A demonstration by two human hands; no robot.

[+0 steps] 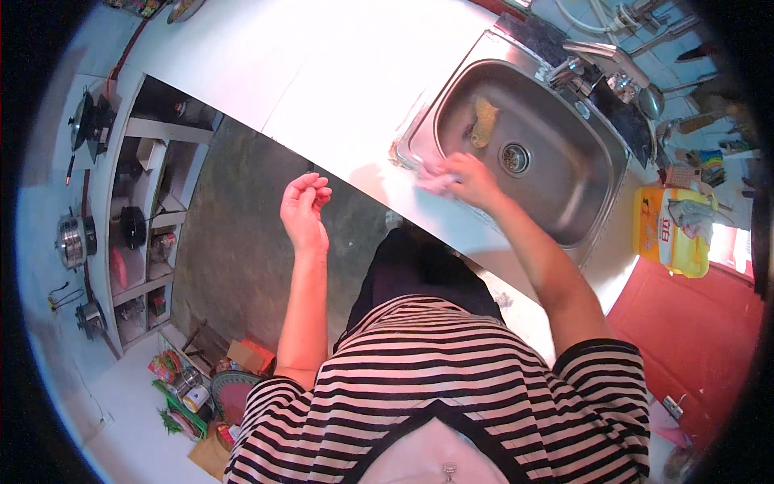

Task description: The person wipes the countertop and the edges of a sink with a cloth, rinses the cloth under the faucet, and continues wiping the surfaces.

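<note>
My right hand [474, 178] is closed on a pinkish cloth [436, 180], which lies against the near left rim of the stainless steel sink [580, 209]. In the basin, a yellowish-brown scrubbing pad or sponge [485, 123] rests left of the drain strainer [514, 159]. My left hand [305, 209] is raised over the floor, short of the counter edge, with its fingers curled loosely and nothing visible in them. Behind the basin stands a metal faucet [574, 75]. Part of the cloth is hidden under my right fingers.
The white counter [314, 72] runs up and left from the sink. A yellow plastic jug [659, 227] stands at the counter's right end, near a red door or panel [695, 327]. Utensils hang behind the faucet. Shelves [145, 199] holding pans are at left; vegetables and containers sit at lower left.
</note>
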